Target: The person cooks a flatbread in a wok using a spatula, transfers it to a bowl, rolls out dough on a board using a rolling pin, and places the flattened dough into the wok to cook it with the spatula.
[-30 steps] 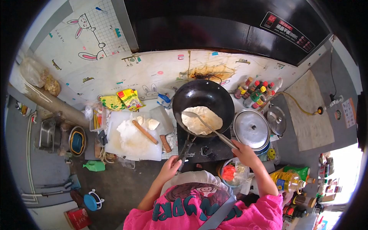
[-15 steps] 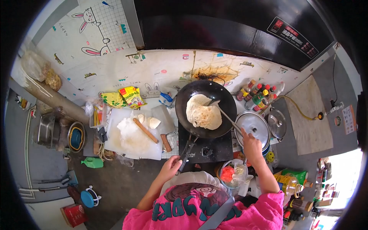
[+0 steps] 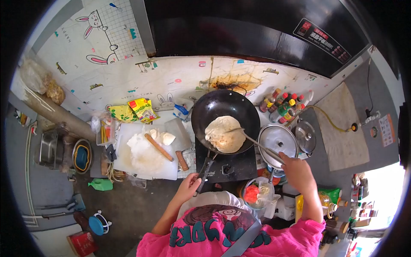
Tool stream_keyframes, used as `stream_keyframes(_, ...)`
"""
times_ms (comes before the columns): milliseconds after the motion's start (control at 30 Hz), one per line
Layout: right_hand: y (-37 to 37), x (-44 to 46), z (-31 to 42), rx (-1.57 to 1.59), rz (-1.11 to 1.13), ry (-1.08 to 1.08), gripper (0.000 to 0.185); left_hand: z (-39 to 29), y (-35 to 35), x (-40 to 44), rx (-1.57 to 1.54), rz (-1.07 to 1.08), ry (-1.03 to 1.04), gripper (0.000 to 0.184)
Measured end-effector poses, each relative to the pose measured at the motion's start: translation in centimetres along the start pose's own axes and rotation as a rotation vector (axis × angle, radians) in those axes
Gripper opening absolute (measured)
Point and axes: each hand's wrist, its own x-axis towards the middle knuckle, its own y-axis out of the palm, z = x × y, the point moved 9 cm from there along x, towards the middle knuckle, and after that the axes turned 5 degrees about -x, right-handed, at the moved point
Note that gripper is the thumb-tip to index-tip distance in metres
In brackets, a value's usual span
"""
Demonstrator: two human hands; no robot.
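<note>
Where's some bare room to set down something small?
The near right corner of the chopping board, below the rolling pin and left of the cleaver, looks almost bare. The hob is free right of its knob. Right of the wok, pot lid and bottles crowd.

The round black metal wok (image 3: 222, 105) is glossy inside; the pale round flatbread (image 3: 223, 138) looks matt. The long grey spatula (image 3: 262, 146) is metal, the round silver metal lid (image 3: 283, 135) at right shiny. At left, the brown cylindrical rolling pin (image 3: 159, 147) is smooth matt wood.
</note>
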Motion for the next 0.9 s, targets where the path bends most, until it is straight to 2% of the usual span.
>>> stream_keyframes(133, 5.1, 3.0, -0.3, -0.015, -0.145, 0.020, 0.048, 0.1, -0.2, -0.1, 0.017, -0.018, 0.008, 0.032)
stream_keyframes(233, 9.3, 5.2, -0.2, -0.089, -0.118, 0.098, 0.053, 0.0, -0.1, -0.1, 0.006, -0.026, 0.026, 0.032)
stream_keyframes(333, 10.4, 4.8, 0.9, -0.053, -0.145, 0.101, 0.050, 0.5, -0.3, 0.0, -0.010, -0.036, 0.032, 0.031)
stream_keyframes(467, 10.1, 3.5, 1.4, -0.015, -0.111, 0.114, 0.052, -0.2, 0.0, -0.4, -0.071, -0.058, 0.011, 0.031)
stream_keyframes(600, 9.5, 2.2, 0.9, 0.025, -0.050, 0.123, 0.049, -0.4, -0.1, -0.3, 0.006, -0.036, 0.006, 0.030)
stream_keyframes(833, 7.0, 1.1, -0.9, 0.158, -0.262, 0.209, 0.049, -0.7, -0.1, -0.2, 0.009, -0.033, 0.014, 0.030)
stream_keyframes(900, 7.3, 0.9, -0.8, 0.153, -0.247, 0.203, 0.049, -0.8, 0.0, -0.2, 0.017, -0.032, 0.010, 0.030)
